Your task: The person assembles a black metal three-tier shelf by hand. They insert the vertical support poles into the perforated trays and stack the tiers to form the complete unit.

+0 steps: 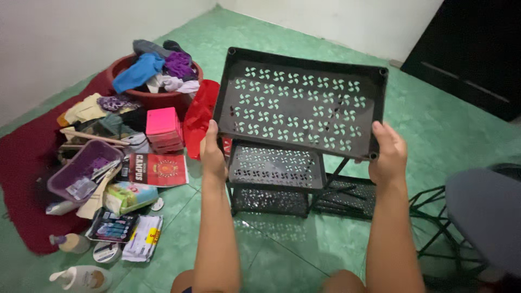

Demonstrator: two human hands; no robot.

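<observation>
Far left on the green tiled floor (271,260) a red basin (157,97) brims with clothes, with a pink box (161,121), a purple basket (81,169) and packets scattered near it. The left hand (213,154) is closed round the near-left edge of a black perforated shelf tray (301,103), held tilted up above a low black rack (277,173) standing on the floor. The right hand (388,154) grips the tray's near-right corner, thumb on top
</observation>
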